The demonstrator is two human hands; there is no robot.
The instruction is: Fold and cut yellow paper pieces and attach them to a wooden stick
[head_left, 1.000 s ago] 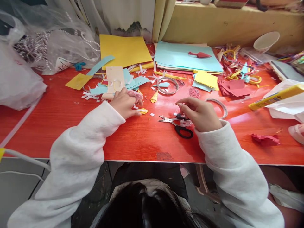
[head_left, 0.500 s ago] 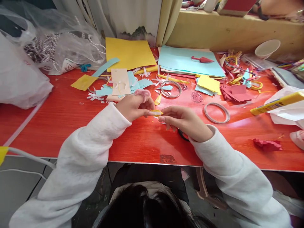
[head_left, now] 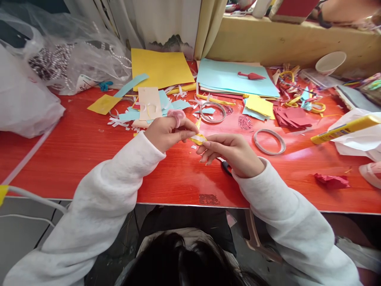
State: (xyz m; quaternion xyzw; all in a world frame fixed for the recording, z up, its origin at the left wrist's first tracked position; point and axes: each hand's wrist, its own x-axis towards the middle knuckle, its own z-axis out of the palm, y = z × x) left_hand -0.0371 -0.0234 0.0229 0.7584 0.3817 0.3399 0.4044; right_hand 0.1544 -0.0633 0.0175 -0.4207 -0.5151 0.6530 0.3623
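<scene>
Both hands meet over the red table around a small folded yellow paper piece (head_left: 199, 139) with a whitish strip along it. My left hand (head_left: 171, 133) pinches its left end between thumb and forefinger; a pink fuzzy band (head_left: 176, 116) sits on a finger. The fingertips of my right hand (head_left: 229, 150) are closed on its right end. Partly covered by the right hand are scissors (head_left: 226, 167) with a black handle. Just behind the held piece, another slim yellow paper piece (head_left: 199, 123) shows in part.
Two tape rolls (head_left: 269, 142) lie beyond the hands. Behind are blue sheets (head_left: 235, 73), a yellow sheet (head_left: 160, 67), red paper squares (head_left: 291, 118) and paper scraps. At right are a glue stick (head_left: 342, 130) and crumpled red paper (head_left: 331, 181); plastic bags (head_left: 29, 95) stand left.
The yellow piece has tilted, its right end lower, and more of its whitish strip shows. My right hand has shifted slightly left, and more of the scissors is visible.
</scene>
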